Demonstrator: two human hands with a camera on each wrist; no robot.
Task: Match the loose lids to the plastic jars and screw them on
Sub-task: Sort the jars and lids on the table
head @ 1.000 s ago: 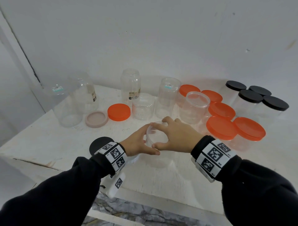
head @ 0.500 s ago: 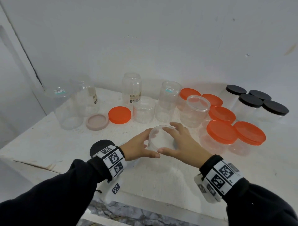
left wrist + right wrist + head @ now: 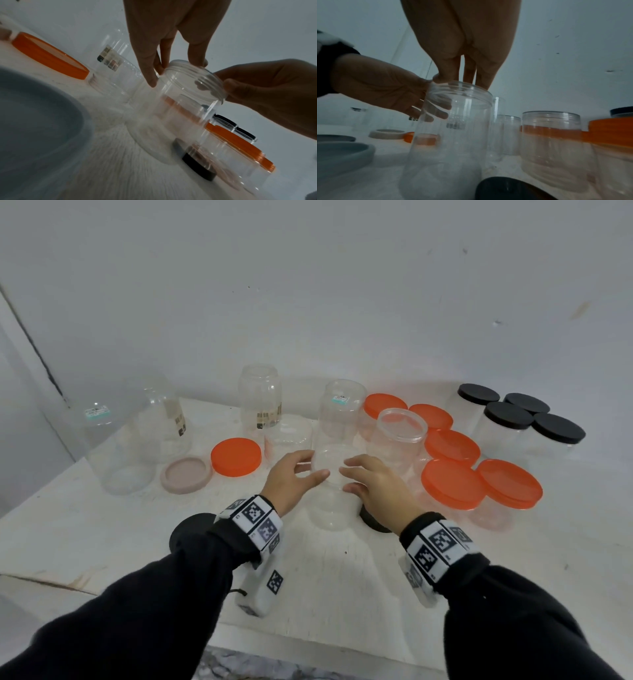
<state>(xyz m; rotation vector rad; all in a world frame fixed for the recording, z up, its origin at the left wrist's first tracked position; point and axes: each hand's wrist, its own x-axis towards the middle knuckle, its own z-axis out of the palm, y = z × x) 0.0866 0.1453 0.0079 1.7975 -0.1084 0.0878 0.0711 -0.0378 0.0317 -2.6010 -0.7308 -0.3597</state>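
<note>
While both hands close around its threaded neck, a clear, lidless cylindrical plastic jar (image 3: pixel 330 491) stands upright on the white counter (image 3: pixel 342 577) toward the middle of the front edge. The left hand (image 3: pixel 291 479) grips the jar's rim from the left, thumb curled across the near side and fingers round the far side; in the left wrist view its fingertips (image 3: pixel 150 81) press on the threads. The right hand (image 3: pixel 375 486) holds the same rim from the right, thumb low on the near side and fingers arched over the top edge. A loose black round lid (image 3: pixel 371 518) lies flat on the counter just beside the jar's base, partly hidden under the right wrist, and a second black disc (image 3: pixel 190 530) shows behind the left wrist. Further back, a loose orange round lid (image 3: pixel 235 456) and a beige ring-shaped lid (image 3: pixel 186 474) lie side by side toward the left, near several open clear jars (image 3: pixel 260 397) along the wall. Toward the right stand orange-lidded clear jars (image 3: pixel 452 484), one open wide-mouthed clear jar (image 3: pixel 400 433) among them, and at the back right corner four black-lidded clear jars (image 3: pixel 508 419) are grouped together.
</note>
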